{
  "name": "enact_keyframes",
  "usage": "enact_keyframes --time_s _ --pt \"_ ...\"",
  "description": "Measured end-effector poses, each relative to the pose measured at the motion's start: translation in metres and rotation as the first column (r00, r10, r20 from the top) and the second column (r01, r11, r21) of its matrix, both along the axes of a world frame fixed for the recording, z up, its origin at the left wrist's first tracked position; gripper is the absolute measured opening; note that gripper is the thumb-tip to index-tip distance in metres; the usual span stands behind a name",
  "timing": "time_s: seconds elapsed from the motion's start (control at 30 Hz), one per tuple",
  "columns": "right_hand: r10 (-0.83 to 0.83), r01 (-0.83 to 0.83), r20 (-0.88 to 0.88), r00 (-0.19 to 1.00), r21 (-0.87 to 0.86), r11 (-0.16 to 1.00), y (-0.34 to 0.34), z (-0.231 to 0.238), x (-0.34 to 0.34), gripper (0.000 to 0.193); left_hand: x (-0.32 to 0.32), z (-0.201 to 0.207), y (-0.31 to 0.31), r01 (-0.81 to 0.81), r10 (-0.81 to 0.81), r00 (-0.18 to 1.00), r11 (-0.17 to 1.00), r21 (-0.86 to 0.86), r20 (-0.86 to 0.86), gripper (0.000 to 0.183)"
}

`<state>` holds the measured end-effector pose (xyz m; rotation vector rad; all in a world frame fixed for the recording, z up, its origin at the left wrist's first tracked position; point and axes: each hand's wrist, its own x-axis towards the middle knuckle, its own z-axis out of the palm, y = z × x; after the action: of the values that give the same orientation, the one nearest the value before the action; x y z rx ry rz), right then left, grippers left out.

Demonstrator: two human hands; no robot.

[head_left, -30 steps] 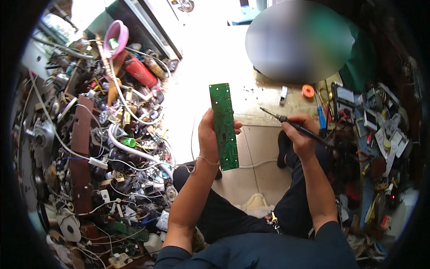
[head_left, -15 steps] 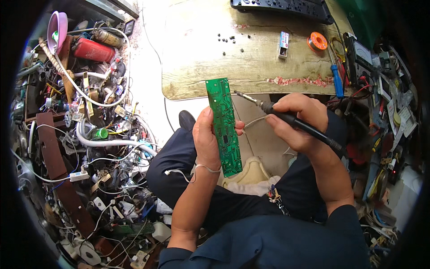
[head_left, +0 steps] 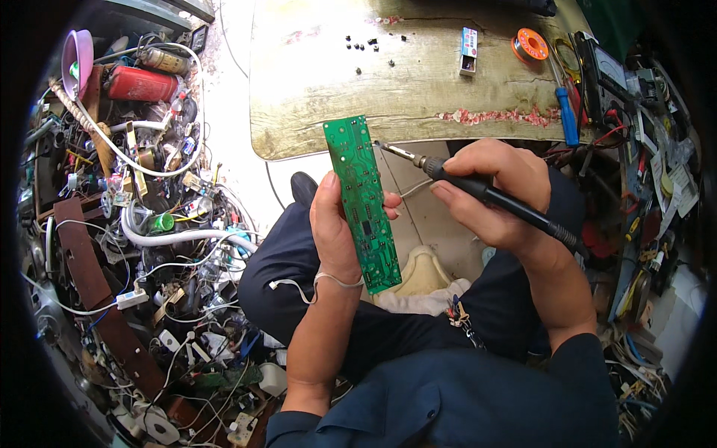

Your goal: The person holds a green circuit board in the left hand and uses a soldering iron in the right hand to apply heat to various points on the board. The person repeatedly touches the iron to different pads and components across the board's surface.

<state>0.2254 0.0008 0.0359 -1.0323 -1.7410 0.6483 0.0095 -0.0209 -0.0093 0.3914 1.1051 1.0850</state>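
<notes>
Gripped a long green circuit board [head_left: 362,201] in the fingers of the left hand [head_left: 332,231], with pale floor tiles [head_left: 422,224] below. Pinched a black pen-shaped soldering iron [head_left: 489,195] in those of the right hand [head_left: 517,168], tip just beside the board's upper right edge. Faced, beyond the fingers, a worn wood-grain table [head_left: 314,89] with tiny black components [head_left: 358,47] and an orange solder spool [head_left: 520,36]. Had jumbled cables and scrap [head_left: 157,224] heaped left of the fingers.

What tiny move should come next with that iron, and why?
Perhaps ease the iron left, over the board: the right hand holds the iron with its tip just beside the board's right edge, and the left hand grips the board.
</notes>
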Motion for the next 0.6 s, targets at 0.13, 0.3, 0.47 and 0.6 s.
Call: enact_keyframes --time_s 0.13,0.3,0.47,0.6 --pt "0.009 -0.009 -0.009 1.000 -0.019 1.000 -0.0005 -0.0006 -0.0015 0.023 -0.0004 0.0004 -0.0009 -0.004 0.004 1.000 1.000 0.005 0.006 0.050" --pt "0.005 -0.005 0.007 1.000 -0.003 1.000 -0.0002 -0.0013 -0.0023 0.023 -0.0035 -0.0017 -0.0017 0.002 -0.003 0.999 1.000 0.022 0.042 0.050" --pt "0.011 -0.011 -0.006 1.000 -0.017 1.000 -0.0003 -0.0006 -0.0038 0.023 -0.0034 -0.0011 -0.0020 -0.008 0.007 0.999 1.000 0.029 0.039 0.050" --pt "0.010 -0.010 0.003 1.000 -0.014 1.000 0.0002 -0.0008 -0.0044 0.023 -0.0038 -0.0016 -0.0022 -0.006 0.006 0.999 1.000 0.023 0.039 0.050"
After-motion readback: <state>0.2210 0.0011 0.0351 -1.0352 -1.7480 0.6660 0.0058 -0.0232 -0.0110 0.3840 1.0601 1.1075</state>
